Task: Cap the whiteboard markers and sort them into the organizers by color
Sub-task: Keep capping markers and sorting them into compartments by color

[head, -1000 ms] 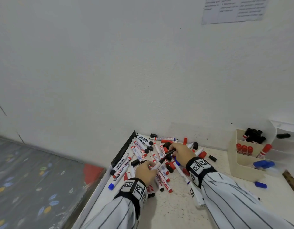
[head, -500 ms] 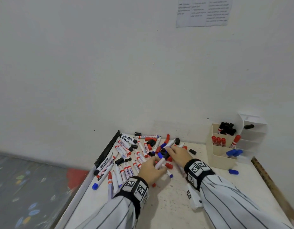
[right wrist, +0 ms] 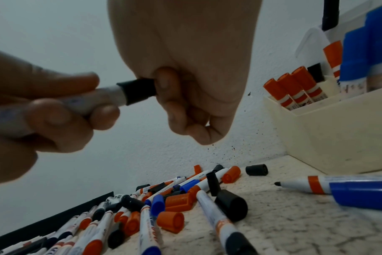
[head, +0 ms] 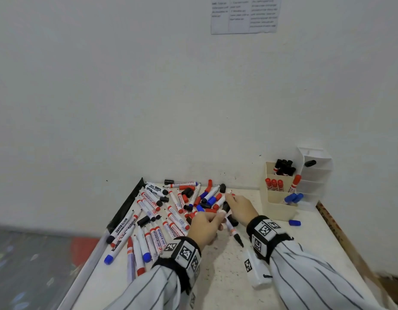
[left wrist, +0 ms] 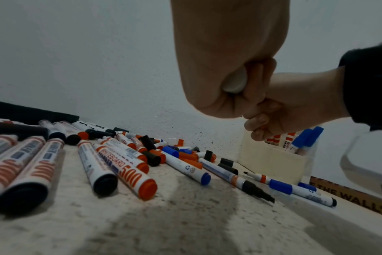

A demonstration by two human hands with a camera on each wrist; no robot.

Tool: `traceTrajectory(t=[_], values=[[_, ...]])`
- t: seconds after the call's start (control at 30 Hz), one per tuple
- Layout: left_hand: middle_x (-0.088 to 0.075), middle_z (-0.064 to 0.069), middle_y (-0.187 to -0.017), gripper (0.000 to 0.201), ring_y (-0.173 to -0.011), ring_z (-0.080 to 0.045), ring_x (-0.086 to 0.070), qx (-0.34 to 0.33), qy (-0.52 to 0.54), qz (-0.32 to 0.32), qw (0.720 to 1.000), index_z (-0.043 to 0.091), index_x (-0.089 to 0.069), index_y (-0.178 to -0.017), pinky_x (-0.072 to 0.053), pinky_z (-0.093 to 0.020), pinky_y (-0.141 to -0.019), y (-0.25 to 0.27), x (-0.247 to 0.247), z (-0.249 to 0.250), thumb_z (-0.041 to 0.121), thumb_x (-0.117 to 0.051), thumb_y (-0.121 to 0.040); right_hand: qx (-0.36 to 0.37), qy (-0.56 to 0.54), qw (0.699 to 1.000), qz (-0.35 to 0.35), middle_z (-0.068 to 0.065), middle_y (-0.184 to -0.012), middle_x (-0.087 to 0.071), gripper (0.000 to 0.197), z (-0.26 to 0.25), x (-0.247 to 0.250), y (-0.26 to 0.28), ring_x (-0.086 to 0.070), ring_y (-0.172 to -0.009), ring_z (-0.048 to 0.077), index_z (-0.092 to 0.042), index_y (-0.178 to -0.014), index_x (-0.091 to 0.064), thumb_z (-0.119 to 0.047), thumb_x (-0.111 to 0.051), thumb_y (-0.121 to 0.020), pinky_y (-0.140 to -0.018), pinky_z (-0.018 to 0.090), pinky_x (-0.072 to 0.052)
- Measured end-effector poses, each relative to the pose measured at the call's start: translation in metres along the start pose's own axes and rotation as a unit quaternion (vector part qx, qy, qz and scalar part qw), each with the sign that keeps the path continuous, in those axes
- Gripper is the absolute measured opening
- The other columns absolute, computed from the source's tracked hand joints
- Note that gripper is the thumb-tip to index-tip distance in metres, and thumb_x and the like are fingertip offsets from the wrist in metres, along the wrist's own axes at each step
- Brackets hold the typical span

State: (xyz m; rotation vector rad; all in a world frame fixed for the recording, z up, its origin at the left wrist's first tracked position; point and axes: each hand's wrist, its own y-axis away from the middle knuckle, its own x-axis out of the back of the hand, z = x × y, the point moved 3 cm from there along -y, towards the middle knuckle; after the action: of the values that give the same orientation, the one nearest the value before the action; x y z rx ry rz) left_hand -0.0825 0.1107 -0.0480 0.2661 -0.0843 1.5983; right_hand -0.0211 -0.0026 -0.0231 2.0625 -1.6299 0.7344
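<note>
- since half a second ago both hands have lifted off the pile and met over the table's middle; the right hand (head: 240,208), earlier reaching into the markers, now faces the left hand (head: 204,227).
- left hand's fingers are curled round a white marker (right wrist: 94,100) — its butt end shows under the fist in the left wrist view (left wrist: 234,82).
- right hand pinches a black cap (right wrist: 137,91), already on the marker's tip; its other fingers are curled in.
- camera view has slid too: the wall notice (head: 245,15) sits further left at the top of the frame than before, and the cream organizer (head: 278,209) is nearer the centre right.
- organizer holds black markers at the back, red in the middle, blue in front; a clear organizer (head: 314,175) stands just beside it.
- loose pile of markers and caps (head: 171,209) lies at lower centre-left on the speckled table (head: 220,283) — one uncapped black marker (head: 235,234) lies just under the hands.
</note>
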Motion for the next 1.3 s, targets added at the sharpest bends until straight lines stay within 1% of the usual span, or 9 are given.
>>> traceTrajectory(t=[0.2,0.33,0.43,0.57,0.7,0.83,0.9,1.13,1.3], values=[[-0.059,-0.009,-0.071,0.035,-0.038,-0.009,-0.042,-0.007,0.021,0.017,1.000,-0.003,-0.067,-0.088,-0.037,-0.019,-0.039,-0.009,-0.009,-0.007,0.030,-0.056,-0.092,0.005,0.026,1.000,0.002,-0.001,-0.056,-0.037,0.047,0.006,0.010,-0.003,-0.036,-0.055,0.013,-0.016,-0.056,-0.036,-0.034,-0.033,-0.099,-0.053,0.027,-0.026],[-0.058,-0.006,-0.068,0.026,-0.048,-0.012,-0.051,-0.030,0.028,0.032,0.999,0.005,-0.069,-0.095,-0.046,-0.022,-0.049,-0.016,-0.015,-0.009,0.028,-0.062,-0.088,0.031,0.006,0.999,0.009,-0.002,-0.052,-0.039,0.045,0.006,0.019,-0.007,-0.037,-0.051,0.011,-0.017,-0.056,-0.039,-0.038,-0.043,-0.096,-0.053,0.025,-0.029],[-0.064,-0.004,-0.077,0.020,-0.056,-0.011,-0.059,-0.031,0.031,0.043,0.998,0.013,-0.066,-0.101,-0.051,-0.019,-0.052,-0.024,-0.016,-0.006,0.026,-0.063,-0.087,0.045,-0.031,0.998,0.003,-0.001,-0.061,-0.055,0.033,0.004,0.026,-0.010,-0.051,-0.051,0.011,-0.017,-0.068,-0.048,-0.039,-0.048,-0.094,-0.056,0.024,-0.040],[-0.068,0.002,-0.090,0.021,-0.079,-0.009,-0.063,-0.050,0.020,0.050,0.997,0.018,-0.068,-0.102,-0.049,-0.017,-0.068,-0.031,-0.017,-0.002,0.032,-0.061,-0.088,0.061,-0.032,0.997,0.030,0.006,-0.075,-0.063,0.025,0.002,0.034,-0.015,-0.056,-0.052,0.011,-0.009,-0.093,-0.056,-0.033,-0.047,-0.095,-0.057,0.023,-0.046],[-0.059,0.000,-0.087,0.028,-0.079,-0.013,-0.055,0.000,-0.096,0.061,0.994,0.015,-0.062,-0.095,-0.045,-0.027,-0.075,-0.041,-0.010,-0.014,0.034,-0.041,-0.098,0.103,-0.052,0.984,0.133,0.006,-0.085,-0.059,0.020,-0.005,0.059,-0.019,-0.055,-0.059,0.008,-0.006,-0.107,-0.052,-0.022,-0.043,-0.097,-0.052,0.014,-0.047],[-0.050,-0.008,-0.129,0.032,-0.118,-0.021,-0.048,0.075,-0.336,0.065,0.937,0.014,-0.055,-0.124,-0.040,-0.030,-0.101,-0.048,0.006,-0.035,0.019,-0.045,-0.094,0.123,-0.077,0.955,0.258,0.002,-0.080,-0.055,0.020,-0.011,0.102,-0.021,-0.053,-0.064,0.013,-0.003,-0.108,-0.050,-0.017,-0.039,-0.098,-0.052,0.012,-0.046],[-0.040,-0.009,-0.137,0.036,-0.124,-0.023,-0.042,0.092,-0.392,0.050,0.914,0.017,-0.050,-0.128,-0.036,-0.032,-0.106,-0.047,0.009,-0.041,0.020,-0.047,-0.093,0.134,-0.054,0.938,0.316,-0.004,-0.077,-0.051,0.021,-0.011,0.124,-0.020,-0.052,-0.071,0.015,-0.002,-0.107,-0.050,-0.017,-0.038,-0.098,-0.058,0.012,-0.042],[-0.055,-0.007,-0.121,0.031,-0.108,-0.020,-0.055,0.116,-0.402,0.013,0.908,0.013,-0.049,-0.120,-0.046,-0.030,-0.093,-0.054,0.001,-0.045,0.028,-0.047,-0.093,0.165,-0.009,0.866,0.472,0.007,-0.094,-0.051,0.026,0.005,0.205,-0.004,-0.051,-0.084,0.018,0.003,-0.114,-0.045,-0.016,-0.036,-0.099,-0.074,0.028,-0.044],[-0.054,-0.007,-0.122,0.040,-0.110,-0.020,-0.054,0.146,-0.387,0.014,0.910,0.011,-0.045,-0.126,-0.047,-0.027,-0.090,-0.055,-0.001,-0.045,0.028,-0.053,-0.091,0.117,0.025,0.848,0.517,0.022,-0.110,-0.052,0.026,0.040,0.232,0.003,-0.051,-0.095,0.028,0.005,-0.115,-0.045,-0.012,-0.037,-0.098,-0.076,0.016,-0.030]])
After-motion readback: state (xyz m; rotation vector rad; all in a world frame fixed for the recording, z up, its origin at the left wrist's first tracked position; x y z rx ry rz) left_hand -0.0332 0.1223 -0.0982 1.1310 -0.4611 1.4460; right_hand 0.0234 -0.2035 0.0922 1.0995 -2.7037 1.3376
